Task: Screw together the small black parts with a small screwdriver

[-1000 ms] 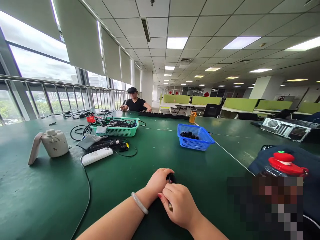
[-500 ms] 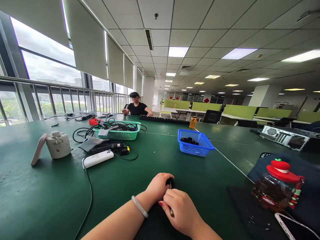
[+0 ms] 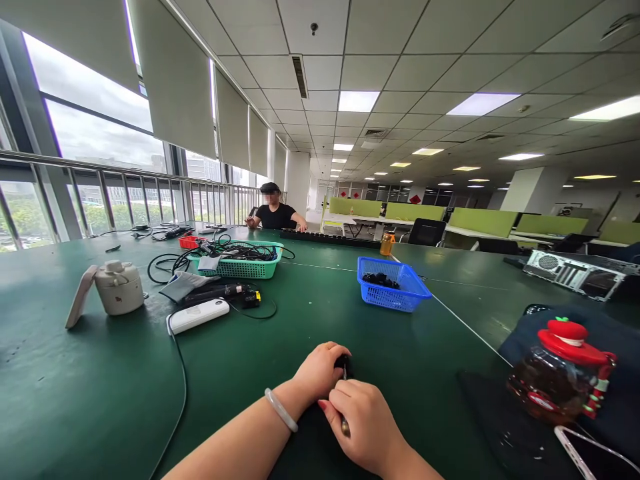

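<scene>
The single view comes from a camera worn on the person's head. It faces forward and a little down, along the green bench [image 3: 310,327]. The left hand [image 3: 320,369] and right hand [image 3: 363,415] appear near, at the lower middle; the window [image 3: 100,140] is at left, and the ceiling [image 3: 390,40] fills the upper part.

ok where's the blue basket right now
In the head view, the blue basket is right of centre on the green table, beyond the right hand and this side of the orange bottle.
</scene>
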Motion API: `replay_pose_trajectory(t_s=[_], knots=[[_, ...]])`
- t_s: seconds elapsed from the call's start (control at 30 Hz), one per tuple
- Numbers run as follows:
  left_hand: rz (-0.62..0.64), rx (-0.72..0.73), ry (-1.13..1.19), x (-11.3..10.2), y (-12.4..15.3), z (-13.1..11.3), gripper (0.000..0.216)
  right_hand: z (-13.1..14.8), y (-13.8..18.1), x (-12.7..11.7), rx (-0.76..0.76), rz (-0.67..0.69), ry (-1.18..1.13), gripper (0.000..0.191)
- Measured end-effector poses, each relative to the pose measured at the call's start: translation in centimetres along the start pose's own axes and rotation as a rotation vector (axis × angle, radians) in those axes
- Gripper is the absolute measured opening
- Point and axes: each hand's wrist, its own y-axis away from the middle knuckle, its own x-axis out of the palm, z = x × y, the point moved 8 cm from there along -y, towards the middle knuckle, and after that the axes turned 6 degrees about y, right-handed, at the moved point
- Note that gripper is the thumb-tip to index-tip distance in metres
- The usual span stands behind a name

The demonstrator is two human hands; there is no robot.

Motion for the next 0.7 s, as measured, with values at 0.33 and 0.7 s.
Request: replay_pose_trajectory(t_s=[0.33, 0.7], knots=[[0.02, 0.004, -0.008, 0.0, -0.1, -0.1, 0.047, 0.4, 0.0, -0.7, -0.046, -0.03, 0.031, 0.036], [-0.003, -0.072, 0.143, -0.1, -0.4, 1.2, 0.049, -0.7, 0.1, 1.5, 0.001, 0.114, 0.041, 0.03]])
